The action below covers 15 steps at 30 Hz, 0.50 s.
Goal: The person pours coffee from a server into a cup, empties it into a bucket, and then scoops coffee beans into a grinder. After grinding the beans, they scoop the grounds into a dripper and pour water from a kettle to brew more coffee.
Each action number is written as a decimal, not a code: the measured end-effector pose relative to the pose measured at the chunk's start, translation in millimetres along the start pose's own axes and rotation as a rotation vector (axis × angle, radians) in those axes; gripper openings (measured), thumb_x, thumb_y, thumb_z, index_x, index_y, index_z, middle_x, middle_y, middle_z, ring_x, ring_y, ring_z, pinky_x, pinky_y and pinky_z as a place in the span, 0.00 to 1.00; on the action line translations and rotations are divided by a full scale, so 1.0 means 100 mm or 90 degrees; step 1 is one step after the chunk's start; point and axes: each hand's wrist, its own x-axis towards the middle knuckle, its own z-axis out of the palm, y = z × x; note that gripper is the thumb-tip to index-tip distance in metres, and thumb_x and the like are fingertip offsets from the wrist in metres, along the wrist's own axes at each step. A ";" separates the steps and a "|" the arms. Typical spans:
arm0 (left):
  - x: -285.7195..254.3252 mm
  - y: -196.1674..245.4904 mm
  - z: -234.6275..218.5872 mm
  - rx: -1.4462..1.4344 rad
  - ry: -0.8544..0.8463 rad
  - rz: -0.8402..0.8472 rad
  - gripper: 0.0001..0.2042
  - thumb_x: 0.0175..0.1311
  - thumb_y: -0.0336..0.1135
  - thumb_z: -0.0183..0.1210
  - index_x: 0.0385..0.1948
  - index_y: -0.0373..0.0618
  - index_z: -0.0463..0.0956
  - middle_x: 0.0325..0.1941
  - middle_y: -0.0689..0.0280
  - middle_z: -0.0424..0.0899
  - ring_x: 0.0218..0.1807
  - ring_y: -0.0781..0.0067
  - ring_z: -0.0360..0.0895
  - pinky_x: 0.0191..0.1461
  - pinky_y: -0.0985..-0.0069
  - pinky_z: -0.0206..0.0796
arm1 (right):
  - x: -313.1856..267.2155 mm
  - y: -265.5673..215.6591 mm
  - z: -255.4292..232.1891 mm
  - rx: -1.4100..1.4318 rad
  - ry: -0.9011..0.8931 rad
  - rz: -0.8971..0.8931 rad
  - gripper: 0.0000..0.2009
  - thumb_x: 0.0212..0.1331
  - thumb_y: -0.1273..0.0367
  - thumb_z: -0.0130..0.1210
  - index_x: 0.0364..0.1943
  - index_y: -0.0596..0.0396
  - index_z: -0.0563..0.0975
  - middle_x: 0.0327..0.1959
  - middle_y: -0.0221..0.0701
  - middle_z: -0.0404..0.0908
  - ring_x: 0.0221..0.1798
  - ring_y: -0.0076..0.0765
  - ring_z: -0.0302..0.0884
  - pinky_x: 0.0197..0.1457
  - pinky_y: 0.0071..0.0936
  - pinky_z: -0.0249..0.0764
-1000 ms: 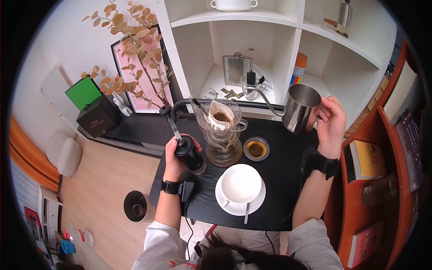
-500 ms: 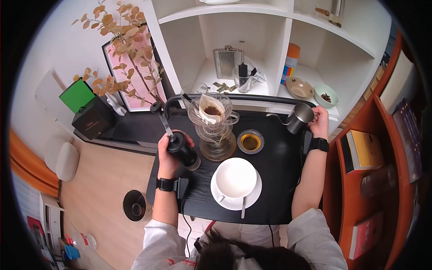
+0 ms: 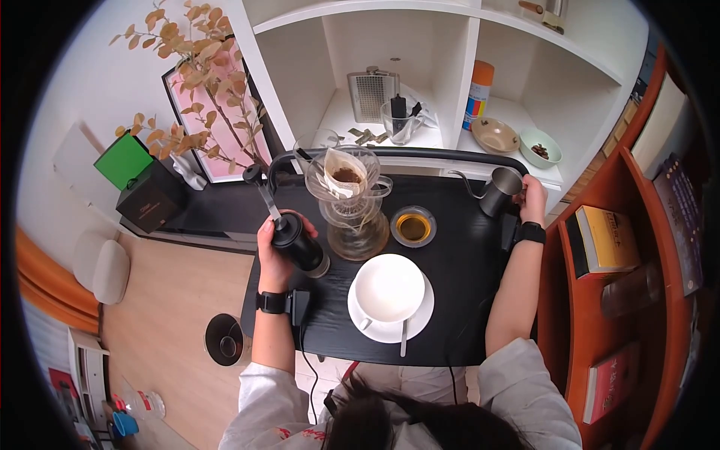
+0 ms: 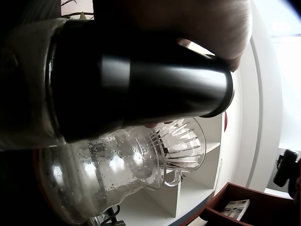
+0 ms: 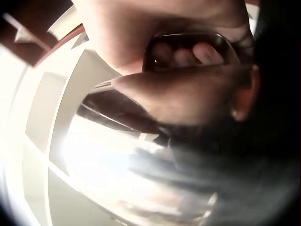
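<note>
My left hand (image 3: 274,253) grips a black hand coffee grinder (image 3: 297,244) with a crank on top, at the table's left side. Fingers of my right hand (image 3: 533,201) curl through the handle of a steel gooseneck kettle (image 3: 498,193) at the far right of the table; the right wrist view shows its shiny body (image 5: 141,141) close up. Between the hands stands a glass server (image 3: 358,234) bearing a clear dripper with a paper filter (image 3: 346,171) and dark coffee grounds. In the left wrist view the grinder (image 4: 155,84) lies across the server (image 4: 103,169).
A white cup (image 3: 390,287) sits on a saucer with a spoon (image 3: 403,337) at the table's front. Behind it is a small glass dish of amber liquid (image 3: 413,227). A black rail (image 3: 420,152) borders the table's back, before white shelves. An orange bookshelf (image 3: 559,315) flanks the right.
My right hand has lowered the kettle from raised near the dripper to the table's far right, moving right and down. The left hand keeps its grip on the grinder. The head view has shifted slightly.
</note>
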 end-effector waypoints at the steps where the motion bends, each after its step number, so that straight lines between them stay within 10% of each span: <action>1: 0.00 0.00 -0.01 0.000 -0.004 0.000 0.28 0.63 0.60 0.42 0.40 0.38 0.73 0.31 0.56 0.79 0.33 0.61 0.79 0.39 0.69 0.71 | 0.03 0.00 -0.02 -0.098 0.029 -0.053 0.06 0.47 0.71 0.54 0.19 0.54 0.71 0.17 0.28 0.72 0.18 0.28 0.69 0.21 0.29 0.64; 8: 0.00 -0.01 -0.01 -0.018 0.004 -0.003 0.28 0.63 0.59 0.43 0.39 0.38 0.73 0.31 0.55 0.80 0.33 0.61 0.79 0.39 0.69 0.72 | -0.04 -0.54 0.17 -0.367 0.084 -0.308 0.09 0.53 0.67 0.57 0.32 0.60 0.79 0.27 0.30 0.81 0.31 0.25 0.76 0.37 0.21 0.70; 15: -0.01 0.03 0.03 -0.037 0.014 -0.002 0.27 0.63 0.58 0.46 0.37 0.36 0.73 0.31 0.54 0.81 0.33 0.62 0.80 0.40 0.69 0.73 | -1.31 -0.98 1.23 -0.220 -0.500 -0.184 0.08 0.61 0.67 0.59 0.39 0.56 0.79 0.28 0.24 0.79 0.30 0.15 0.73 0.33 0.17 0.69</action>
